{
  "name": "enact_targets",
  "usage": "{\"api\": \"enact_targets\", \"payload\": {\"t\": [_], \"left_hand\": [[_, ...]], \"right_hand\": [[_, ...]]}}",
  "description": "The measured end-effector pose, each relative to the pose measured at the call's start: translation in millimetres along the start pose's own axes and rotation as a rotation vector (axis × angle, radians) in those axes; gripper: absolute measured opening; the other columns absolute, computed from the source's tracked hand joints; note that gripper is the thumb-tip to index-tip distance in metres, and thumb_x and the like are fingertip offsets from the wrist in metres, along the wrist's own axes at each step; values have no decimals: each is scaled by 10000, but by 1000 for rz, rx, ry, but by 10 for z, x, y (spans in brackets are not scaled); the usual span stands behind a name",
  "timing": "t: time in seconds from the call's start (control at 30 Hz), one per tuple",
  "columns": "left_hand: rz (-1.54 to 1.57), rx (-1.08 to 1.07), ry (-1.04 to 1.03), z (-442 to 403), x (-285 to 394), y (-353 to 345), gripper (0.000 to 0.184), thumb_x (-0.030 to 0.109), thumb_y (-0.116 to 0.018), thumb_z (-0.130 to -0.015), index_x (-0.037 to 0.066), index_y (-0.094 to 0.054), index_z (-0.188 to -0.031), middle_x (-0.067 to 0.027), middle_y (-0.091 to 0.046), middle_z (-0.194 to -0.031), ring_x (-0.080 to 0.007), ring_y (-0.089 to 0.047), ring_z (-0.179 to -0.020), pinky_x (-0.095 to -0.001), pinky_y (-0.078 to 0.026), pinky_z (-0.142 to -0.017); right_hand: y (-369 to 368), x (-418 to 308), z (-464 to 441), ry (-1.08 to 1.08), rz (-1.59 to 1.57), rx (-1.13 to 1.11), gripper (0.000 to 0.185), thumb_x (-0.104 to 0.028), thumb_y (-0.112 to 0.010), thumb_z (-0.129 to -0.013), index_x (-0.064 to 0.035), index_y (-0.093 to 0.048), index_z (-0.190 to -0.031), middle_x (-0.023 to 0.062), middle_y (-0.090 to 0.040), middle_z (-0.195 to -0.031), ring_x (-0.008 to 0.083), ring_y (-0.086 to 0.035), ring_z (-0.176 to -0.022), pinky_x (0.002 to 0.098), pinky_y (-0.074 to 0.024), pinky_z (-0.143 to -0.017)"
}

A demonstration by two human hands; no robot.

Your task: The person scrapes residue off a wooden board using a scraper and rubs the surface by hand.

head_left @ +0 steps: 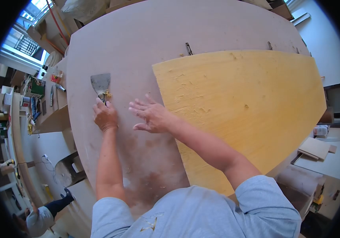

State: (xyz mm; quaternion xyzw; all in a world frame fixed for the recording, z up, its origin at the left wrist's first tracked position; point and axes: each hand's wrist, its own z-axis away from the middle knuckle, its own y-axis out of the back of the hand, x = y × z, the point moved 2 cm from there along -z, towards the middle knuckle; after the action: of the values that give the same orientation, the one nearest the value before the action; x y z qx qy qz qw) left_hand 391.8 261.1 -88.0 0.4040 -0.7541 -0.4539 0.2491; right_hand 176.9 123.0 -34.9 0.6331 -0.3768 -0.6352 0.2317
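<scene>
The left hand (105, 116) grips a scraper (100, 84) by its handle, blade pointing away, a grip that seems to keep the fingers clear of the yellow putty (107, 94) by the handle. The right hand (151, 115) has its fingers spread and holds nothing; whether it touches the table (118, 47) cannot be told. Just beside it, a yellow board (245, 91) lies flat, streaked and ridged in places. The table's pale top is dusty brown near the wearer. Around it is a cluttered workshop; another person (41, 219) is at lower left.
</scene>
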Motion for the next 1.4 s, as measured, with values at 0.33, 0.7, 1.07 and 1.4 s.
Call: {"api": "enact_targets", "payload": {"t": [0.33,0.7,1.07,1.4], "left_hand": [[-9,-10,22,33,-5,2,483,321,-664,-924,54,-591,-1319,-158,-649,-1027,-372,-707,-828,-493,-588,-716],[25,-43,14,19,-8,28,479,301,-654,-933,51,-584,-1335,-162,-649,-1044,-375,-710,-843,-492,-591,-699],[-16,-10,-4,22,-13,27,479,292,-662,-930,62,-581,-1341,-152,-655,-1030,-375,-707,-846,-476,-594,-710],[-44,-9,-20,25,-73,-31,461,293,-640,-950,65,-584,-1348,-163,-667,-1103,-387,-687,-959,-509,-581,-776]], "right_hand": [[391,618,-164,-528,525,153,980,-689,-509,-948,71,-370,-1551,285,-327,-1636,379,-226,-1570,615,-118,-1254],[477,488,273,-265,338,318,822,-585,-525,-1005,-40,-346,-1594,201,-291,-1675,326,-214,-1582,599,-122,-1264],[2571,2629,2199,-1436,794,543,1022,-780,-321,-983,43,-312,-1589,254,-199,-1695,402,-122,-1590,691,-126,-1216],[1639,2422,1034,-488,644,108,810,-675,-392,-1014,-163,-308,-1636,83,-209,-1729,295,-159,-1599,570,-164,-1263]]}}
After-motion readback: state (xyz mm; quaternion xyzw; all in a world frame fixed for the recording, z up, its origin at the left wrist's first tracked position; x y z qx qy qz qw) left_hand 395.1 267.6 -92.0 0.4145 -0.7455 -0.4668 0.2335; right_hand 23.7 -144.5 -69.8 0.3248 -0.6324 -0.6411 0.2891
